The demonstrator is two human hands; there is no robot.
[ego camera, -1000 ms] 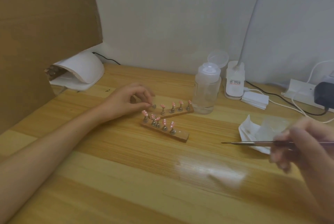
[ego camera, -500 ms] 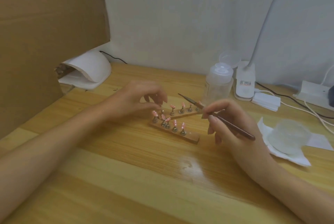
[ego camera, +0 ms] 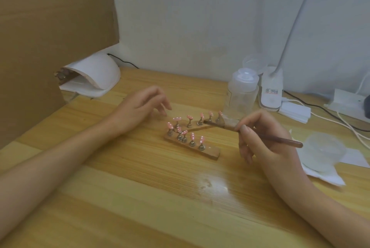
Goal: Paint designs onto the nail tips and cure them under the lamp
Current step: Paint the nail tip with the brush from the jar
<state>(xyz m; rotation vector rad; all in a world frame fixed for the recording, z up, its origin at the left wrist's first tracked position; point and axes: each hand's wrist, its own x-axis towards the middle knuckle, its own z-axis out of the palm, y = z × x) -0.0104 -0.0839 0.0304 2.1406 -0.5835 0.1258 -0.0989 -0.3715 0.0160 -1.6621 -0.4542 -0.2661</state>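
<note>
The right hand (ego camera: 260, 137) pinches a nail brush (ego camera: 280, 139), its tip beside the rear pink nail tips (ego camera: 201, 115), while the left hand (ego camera: 138, 107) hovers just left of them, fingers (ego camera: 164, 105) loosely curled and empty.

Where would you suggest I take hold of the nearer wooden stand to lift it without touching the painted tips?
Pinch the nearer wooden stand at its bare right end, across its two long edges, coming in low from the right. The pink nail tips on pegs fill the rest of its top; that end alone carries none.
</note>
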